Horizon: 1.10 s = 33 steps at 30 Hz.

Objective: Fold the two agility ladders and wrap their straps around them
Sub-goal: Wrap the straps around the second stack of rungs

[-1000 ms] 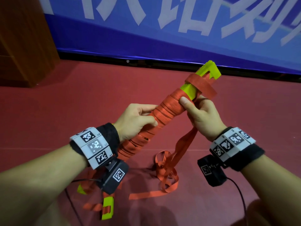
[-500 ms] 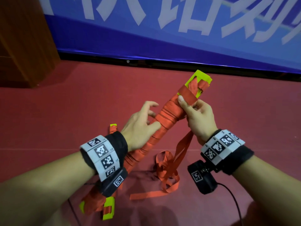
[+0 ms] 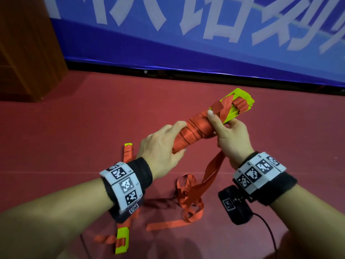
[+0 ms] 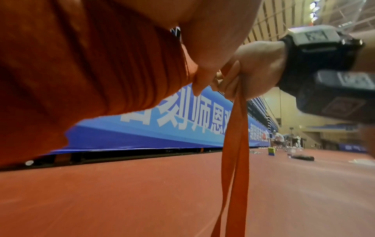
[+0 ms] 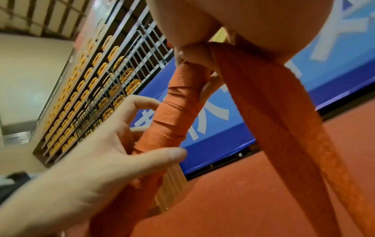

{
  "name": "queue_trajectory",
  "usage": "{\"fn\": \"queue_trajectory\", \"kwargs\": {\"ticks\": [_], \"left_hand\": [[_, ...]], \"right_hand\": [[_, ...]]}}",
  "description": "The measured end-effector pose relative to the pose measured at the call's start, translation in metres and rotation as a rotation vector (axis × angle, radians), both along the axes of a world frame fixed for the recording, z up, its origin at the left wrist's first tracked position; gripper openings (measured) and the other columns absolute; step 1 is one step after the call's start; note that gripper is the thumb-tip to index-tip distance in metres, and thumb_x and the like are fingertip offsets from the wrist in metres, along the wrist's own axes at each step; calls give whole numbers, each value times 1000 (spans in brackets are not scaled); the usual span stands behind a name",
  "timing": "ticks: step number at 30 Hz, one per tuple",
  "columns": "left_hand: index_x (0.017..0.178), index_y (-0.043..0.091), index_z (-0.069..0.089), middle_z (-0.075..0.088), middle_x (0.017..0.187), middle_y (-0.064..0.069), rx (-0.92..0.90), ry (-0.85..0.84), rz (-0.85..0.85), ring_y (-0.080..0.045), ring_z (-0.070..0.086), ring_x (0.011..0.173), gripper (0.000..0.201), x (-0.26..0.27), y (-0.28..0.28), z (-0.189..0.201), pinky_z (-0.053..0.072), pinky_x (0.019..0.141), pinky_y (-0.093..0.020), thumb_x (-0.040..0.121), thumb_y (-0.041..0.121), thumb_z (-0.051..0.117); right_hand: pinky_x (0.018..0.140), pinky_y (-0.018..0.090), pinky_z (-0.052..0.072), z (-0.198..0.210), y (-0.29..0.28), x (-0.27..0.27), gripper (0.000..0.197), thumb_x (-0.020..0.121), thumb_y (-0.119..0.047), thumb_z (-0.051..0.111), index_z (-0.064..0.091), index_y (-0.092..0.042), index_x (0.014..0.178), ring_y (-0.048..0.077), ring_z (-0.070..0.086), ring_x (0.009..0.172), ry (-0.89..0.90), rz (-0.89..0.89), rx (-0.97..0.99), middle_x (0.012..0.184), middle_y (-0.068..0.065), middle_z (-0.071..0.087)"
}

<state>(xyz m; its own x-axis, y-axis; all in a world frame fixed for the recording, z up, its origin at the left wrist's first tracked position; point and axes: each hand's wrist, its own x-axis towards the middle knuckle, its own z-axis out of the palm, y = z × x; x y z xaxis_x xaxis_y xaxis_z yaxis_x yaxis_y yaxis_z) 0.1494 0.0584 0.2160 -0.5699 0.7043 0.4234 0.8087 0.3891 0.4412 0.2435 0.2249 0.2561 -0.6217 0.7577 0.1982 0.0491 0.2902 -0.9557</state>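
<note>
Now the left hand holds the ladder bundle steady mid-frame, so the right hand can pinch the loose strap tight against it.

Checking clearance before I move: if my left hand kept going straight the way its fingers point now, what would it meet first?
The left hand points up and right along the wrapped ladder bundle it holds. Straight on, it would likely meet the right hand, gripping the same bundle just beyond; depth looks similar, though uncertain.
</note>
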Motion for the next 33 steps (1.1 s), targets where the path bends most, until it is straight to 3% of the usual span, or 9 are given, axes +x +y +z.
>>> {"fn": "queue_trajectory", "kwargs": {"ticks": [4,9,14,18,21,24,26,29,33], "left_hand": [[126,41,41,61,98,10,24,9,-21,-25,63,83,53,-3,2,3,54,68,-40,83,39,70],[121,33,54,61,98,11,99,-24,-33,-21,61,84,44,-6,-1,2,54,70,-41,80,37,72],[117,34,57,60,97,13,157,-110,-42,-18,61,87,41,-12,-4,4,53,75,-41,79,37,71],[113,32,63,61,101,13,215,-192,-100,-14,62,94,40,-21,-6,6,53,83,-40,75,37,73],[108,31,67,67,99,12,246,-294,-119,-12,65,93,36,-23,-7,8,54,83,-40,74,32,78],[106,30,69,73,97,9,266,-453,-115,-14,71,84,35,-23,-9,11,58,81,-38,76,20,84],[105,31,71,74,96,5,272,-550,-123,-21,73,79,36,-22,-9,11,60,76,-42,75,19,85],[104,31,72,75,97,0,294,-649,-147,-29,74,79,36,-21,-8,12,62,74,-46,70,25,82],[110,23,73,77,100,-6,300,-763,-194,-33,74,88,34,-19,-8,13,62,76,-41,80,8,82]], "right_hand": [[47,10,40,4,4,2,21,94,-39,68,66,-22,81,-3,52,43,23,44,59,56,-12,65],[45,10,38,9,4,6,19,95,-31,68,62,-13,96,-1,53,39,33,129,71,69,2,73],[45,8,38,7,7,4,28,95,-23,69,60,2,104,-2,57,43,50,191,70,78,8,74],[47,9,37,4,11,4,23,95,-28,68,60,-6,98,-2,55,44,16,239,96,85,10,77],[58,19,47,2,12,4,21,95,-32,68,59,-13,94,3,64,57,17,268,130,84,6,78],[76,32,54,0,15,3,25,92,-35,68,60,-12,98,22,75,80,50,287,163,84,6,78],[69,26,53,-1,17,3,21,93,-31,69,60,-12,96,19,74,74,64,287,172,82,6,77],[50,12,41,1,18,3,18,93,-24,71,61,-9,90,0,57,49,68,252,166,77,6,73],[49,28,41,-1,25,3,47,76,-60,71,70,-13,80,11,45,46,-48,160,204,62,8,63]]}}
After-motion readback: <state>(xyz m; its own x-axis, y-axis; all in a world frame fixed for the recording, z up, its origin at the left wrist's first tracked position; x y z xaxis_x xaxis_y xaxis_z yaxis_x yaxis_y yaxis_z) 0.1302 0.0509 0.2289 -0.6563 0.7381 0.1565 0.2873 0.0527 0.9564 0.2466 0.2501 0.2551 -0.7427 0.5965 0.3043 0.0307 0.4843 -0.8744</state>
